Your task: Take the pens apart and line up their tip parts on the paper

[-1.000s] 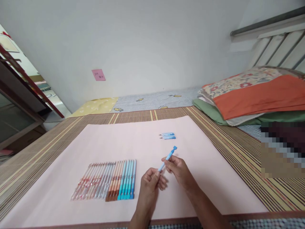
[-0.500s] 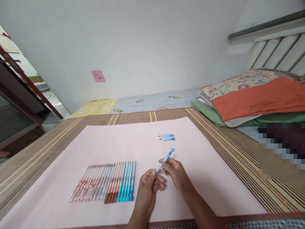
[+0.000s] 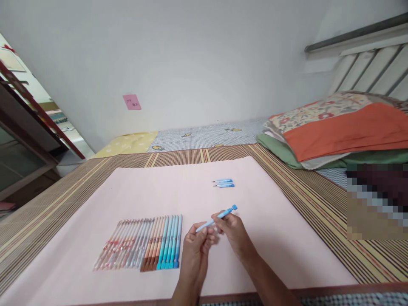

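Note:
A blue pen [image 3: 208, 223] with a blocky darker-blue end is held tilted over the pink sheet. My right hand [image 3: 234, 231] pinches it near the middle between thumb and fingers. At its lower, pale end, my left hand [image 3: 196, 246] is closed with curled fingers, the thumb against the pen. To the left lies a tight row of pens: clear ones with reddish marks [image 3: 117, 244], brown-ended peach ones [image 3: 153, 246], and turquoise ones [image 3: 167, 246] with a blue one at the right end. Beyond my hands, two short blue pen pieces with dark tips [image 3: 225, 185] lie side by side.
The pink sheet [image 3: 159, 187] covers a striped woven mat [image 3: 302, 199]. Folded bedding with an orange-edged floral cover [image 3: 344, 131] is piled at the right. A pink note [image 3: 131, 102] is stuck on the wall behind.
The pen has swung flatter, its blocky end dropping and moving right, its pale end shifting left across my left fingers. The pens on the sheet stay put.

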Demonstrator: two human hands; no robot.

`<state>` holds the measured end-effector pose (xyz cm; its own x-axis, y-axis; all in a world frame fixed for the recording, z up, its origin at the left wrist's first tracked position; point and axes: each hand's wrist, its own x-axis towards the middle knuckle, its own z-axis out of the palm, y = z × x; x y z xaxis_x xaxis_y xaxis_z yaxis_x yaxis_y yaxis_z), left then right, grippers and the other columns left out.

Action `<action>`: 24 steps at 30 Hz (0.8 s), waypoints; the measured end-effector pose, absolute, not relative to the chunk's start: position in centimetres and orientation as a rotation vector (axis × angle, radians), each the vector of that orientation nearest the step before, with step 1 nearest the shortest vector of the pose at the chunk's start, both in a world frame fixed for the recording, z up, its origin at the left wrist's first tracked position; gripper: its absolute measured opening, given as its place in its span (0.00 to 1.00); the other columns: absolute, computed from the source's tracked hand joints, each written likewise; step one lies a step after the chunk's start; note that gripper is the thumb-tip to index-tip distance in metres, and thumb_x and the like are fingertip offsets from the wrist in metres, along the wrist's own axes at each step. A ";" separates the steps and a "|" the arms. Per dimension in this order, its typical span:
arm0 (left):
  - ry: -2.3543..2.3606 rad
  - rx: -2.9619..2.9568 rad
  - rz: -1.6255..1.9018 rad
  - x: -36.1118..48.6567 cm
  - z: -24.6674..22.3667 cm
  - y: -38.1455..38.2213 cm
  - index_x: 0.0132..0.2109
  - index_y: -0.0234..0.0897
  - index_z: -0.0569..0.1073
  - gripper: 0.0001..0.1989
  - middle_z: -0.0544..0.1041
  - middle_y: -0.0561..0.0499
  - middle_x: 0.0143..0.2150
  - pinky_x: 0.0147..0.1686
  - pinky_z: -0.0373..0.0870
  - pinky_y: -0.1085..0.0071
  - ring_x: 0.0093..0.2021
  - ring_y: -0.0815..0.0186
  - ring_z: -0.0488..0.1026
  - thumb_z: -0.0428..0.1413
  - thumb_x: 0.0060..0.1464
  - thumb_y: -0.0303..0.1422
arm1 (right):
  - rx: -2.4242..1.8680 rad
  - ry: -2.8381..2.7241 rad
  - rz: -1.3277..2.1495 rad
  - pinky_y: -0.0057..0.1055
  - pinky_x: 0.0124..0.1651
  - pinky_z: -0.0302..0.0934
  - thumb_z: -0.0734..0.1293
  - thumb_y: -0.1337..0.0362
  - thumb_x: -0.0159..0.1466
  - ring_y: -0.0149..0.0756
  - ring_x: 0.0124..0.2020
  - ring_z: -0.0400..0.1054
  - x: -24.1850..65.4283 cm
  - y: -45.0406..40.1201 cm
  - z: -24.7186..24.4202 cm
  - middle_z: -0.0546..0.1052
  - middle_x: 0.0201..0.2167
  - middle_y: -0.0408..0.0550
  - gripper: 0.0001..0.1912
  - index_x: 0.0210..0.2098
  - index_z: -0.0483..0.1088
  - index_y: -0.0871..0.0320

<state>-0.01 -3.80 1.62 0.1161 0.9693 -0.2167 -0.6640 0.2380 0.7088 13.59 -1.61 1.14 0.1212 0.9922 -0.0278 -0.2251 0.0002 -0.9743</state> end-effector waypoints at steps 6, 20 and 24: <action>0.746 0.447 1.299 -0.1 1.5 -3.4 0.37 0.32 0.77 0.17 0.83 0.46 0.30 0.30 0.74 0.78 0.26 0.71 0.77 0.74 0.44 0.33 | -0.919 -0.911 1.295 0.33 0.32 0.60 0.70 0.36 0.60 0.35 0.27 0.66 17.1 -1.3 0.8 0.76 0.27 0.47 0.34 0.47 0.80 0.59; 0.635 0.376 1.297 -0.1 1.2 -3.3 0.38 0.32 0.80 0.13 0.82 0.47 0.31 0.33 0.78 0.79 0.30 0.71 0.78 0.73 0.46 0.27 | -0.584 -0.534 1.801 0.36 0.46 0.65 0.72 0.40 0.61 0.42 0.46 0.72 17.5 -1.4 1.0 0.81 0.41 0.55 0.28 0.42 0.82 0.61; 0.642 0.404 1.267 0.1 1.2 -3.6 0.36 0.31 0.78 0.12 0.82 0.46 0.31 0.34 0.78 0.79 0.30 0.71 0.78 0.73 0.46 0.28 | -0.543 -0.534 1.795 0.41 0.48 0.67 0.73 0.41 0.60 0.43 0.44 0.72 17.1 -1.5 1.1 0.81 0.40 0.53 0.26 0.38 0.81 0.61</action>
<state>0.12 -3.62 1.20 0.1617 0.9620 -0.2201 -0.7462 0.2652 0.6106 17.08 -1.46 1.15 -0.2642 0.9596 -0.0971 -0.7506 -0.2677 -0.6041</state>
